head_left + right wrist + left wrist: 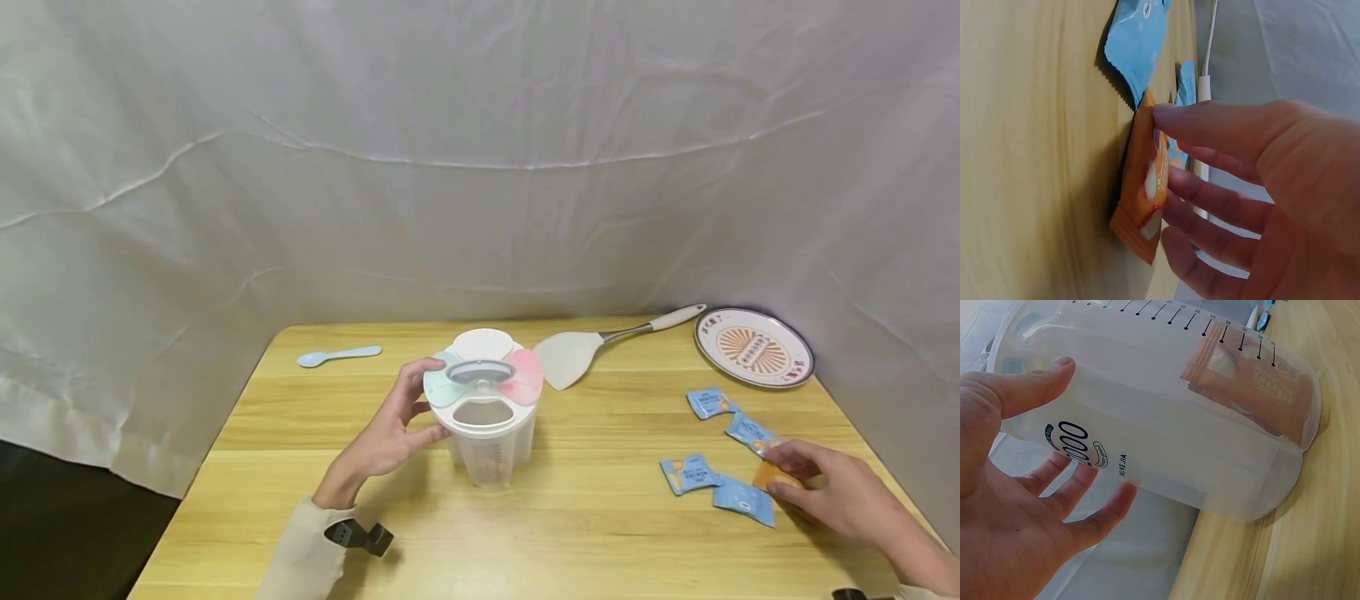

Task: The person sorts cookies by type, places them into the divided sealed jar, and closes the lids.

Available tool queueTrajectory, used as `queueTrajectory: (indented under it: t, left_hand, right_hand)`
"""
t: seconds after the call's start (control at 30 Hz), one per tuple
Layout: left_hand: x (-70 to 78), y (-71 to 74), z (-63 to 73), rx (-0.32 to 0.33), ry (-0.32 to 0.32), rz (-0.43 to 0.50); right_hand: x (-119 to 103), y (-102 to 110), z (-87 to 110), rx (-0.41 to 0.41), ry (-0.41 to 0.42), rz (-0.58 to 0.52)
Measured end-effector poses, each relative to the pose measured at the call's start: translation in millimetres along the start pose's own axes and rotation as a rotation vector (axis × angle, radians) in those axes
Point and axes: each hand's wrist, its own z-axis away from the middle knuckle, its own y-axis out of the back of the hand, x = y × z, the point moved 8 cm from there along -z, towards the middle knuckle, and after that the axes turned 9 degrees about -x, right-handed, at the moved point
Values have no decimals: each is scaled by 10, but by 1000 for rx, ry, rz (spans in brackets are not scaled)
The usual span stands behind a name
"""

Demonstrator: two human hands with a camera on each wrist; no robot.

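Note:
My left hand [386, 437] holds a translucent plastic storage canister [517, 450], thumb on one side and fingers on the other. The canister stands upright; its lid has mint, pink and white flaps [482, 343], and the front opening is uncovered. Through its wall the left wrist view shows an orange snack packet [1254, 387] inside, near the bottom. At the right, my right hand [847, 492] pinches another orange snack packet [1141, 181] between thumb and fingers, at the tabletop. Several blue snack packets [692, 473] lie beside that hand, one touching the orange packet.
A pale blue spoon [341, 356] lies at the back left. Behind the canister rests a white spatula [570, 357], its handle pointing right. A patterned plate [753, 348] sits at the back right corner. Grey cloth [480, 208] hangs around the wooden table [585, 542].

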Motion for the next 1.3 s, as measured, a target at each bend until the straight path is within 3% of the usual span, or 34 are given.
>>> queueTrajectory:
  t: [0.27,0.4,0.53,0.73,0.9,1.07,1.3]
  left_hand:
    - [15,-30,-20,-8,-11,11]
    - [21,-38,-35,-12,-14,8]
    - [18,-30,-33,-8,-17,2]
    - [28,-26,-4,-3,-20,-4]
    - [47,-21,28,4,-36,-10]
    - [47,-14,19,6,-44,-11]
    - [19,-8,3,2,-45,-11]
  right_hand:
    - [-10,19,0,-71,-50,6]
    - [-62,81,20,-29,-47,8]
    - [-209,153,26,67,3,-12]
    - [-668,304,-19,208,158,-49]
    - [-1171,392,-161,261,273,-138]
    - [-1675,476,-317,316,421,-151]
    - [-2109,528,-424,332,510,-204]
